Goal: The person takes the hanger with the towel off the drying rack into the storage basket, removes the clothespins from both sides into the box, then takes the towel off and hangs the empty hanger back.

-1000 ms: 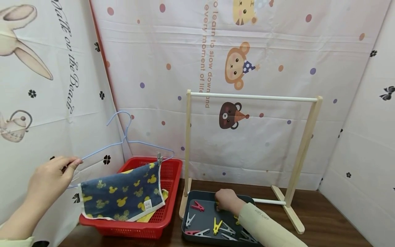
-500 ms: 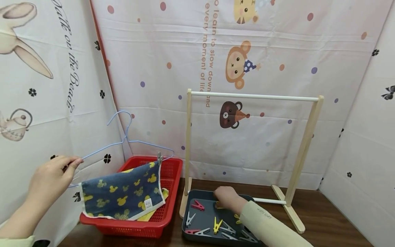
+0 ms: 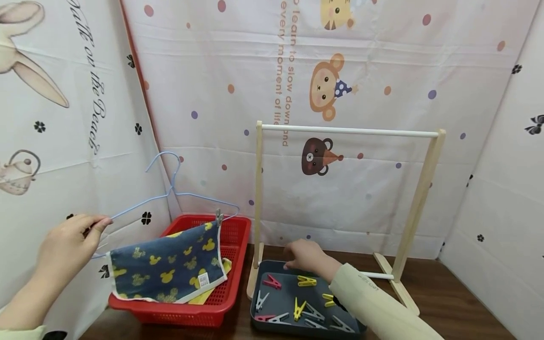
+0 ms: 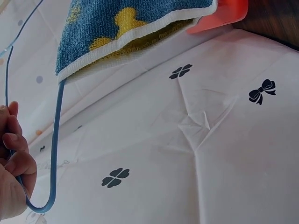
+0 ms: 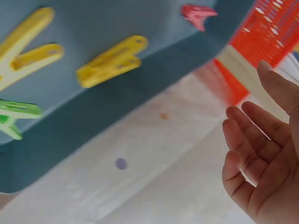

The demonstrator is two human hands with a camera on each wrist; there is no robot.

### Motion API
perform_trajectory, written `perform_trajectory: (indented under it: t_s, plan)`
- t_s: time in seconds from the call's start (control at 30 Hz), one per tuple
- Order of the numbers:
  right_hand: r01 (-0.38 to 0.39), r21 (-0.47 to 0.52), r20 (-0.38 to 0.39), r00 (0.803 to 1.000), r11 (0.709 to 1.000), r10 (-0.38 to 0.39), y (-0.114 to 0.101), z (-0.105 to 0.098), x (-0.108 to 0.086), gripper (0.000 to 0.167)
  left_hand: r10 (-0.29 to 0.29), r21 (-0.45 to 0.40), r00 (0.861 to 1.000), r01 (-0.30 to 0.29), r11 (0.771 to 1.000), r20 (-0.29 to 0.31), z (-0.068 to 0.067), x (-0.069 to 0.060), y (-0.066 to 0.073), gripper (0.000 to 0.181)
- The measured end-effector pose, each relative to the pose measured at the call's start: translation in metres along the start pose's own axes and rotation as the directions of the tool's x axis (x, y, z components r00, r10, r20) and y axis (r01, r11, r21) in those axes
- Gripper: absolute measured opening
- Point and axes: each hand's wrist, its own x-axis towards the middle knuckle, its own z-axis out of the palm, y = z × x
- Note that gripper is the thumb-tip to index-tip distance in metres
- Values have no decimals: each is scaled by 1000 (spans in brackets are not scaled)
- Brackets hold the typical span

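My left hand (image 3: 70,245) grips one side of a blue wire hanger (image 3: 142,204); its fingers curl round the wire in the left wrist view. A dark blue towel (image 3: 165,264) with yellow mouse-shaped prints hangs over the hanger's lower bar, and a grey clothespin (image 3: 219,217) sits at its right upper corner. My right hand (image 3: 308,257) is above the far rim of a dark grey tray (image 3: 286,267). In the right wrist view its fingers are spread and loosely bent, holding nothing. Near it in the tray lies a yellow clothespin (image 3: 306,281), with a red clothespin (image 3: 272,282) to the left.
Behind the towel stands a red perforated basket (image 3: 242,236) with yellow cloth inside. A wooden rack (image 3: 418,203) with a white top rod (image 3: 348,131) rises behind the tray. More yellow, grey and red clothespins lie in the tray. Printed curtains enclose the brown table (image 3: 450,288).
My right hand has lifted out of the tray toward its far rim with its fingers loosened, uncovering the yellow clothespin. The left hand, hanger and towel stay nearly still.
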Motion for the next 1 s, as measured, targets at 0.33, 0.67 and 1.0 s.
perform_trajectory:
  t_s: [0.33, 0.67, 1.0]
  plan:
    - [82, 56, -75, 994, 995, -78, -28, -26, 15, 32, 5, 23, 1000, -5, 1000, 19, -2, 3, 4, 20]
    - [163, 185, -154, 979, 969, -136, -60, -34, 28, 32, 13, 1, 1000, -13, 1000, 21, 0, 5, 8, 19]
    - [112, 386, -139, 988, 916, -62, -99, -42, 59, 41, -10, 16, 1000, 10, 1000, 29, -2, 2, 5, 21]
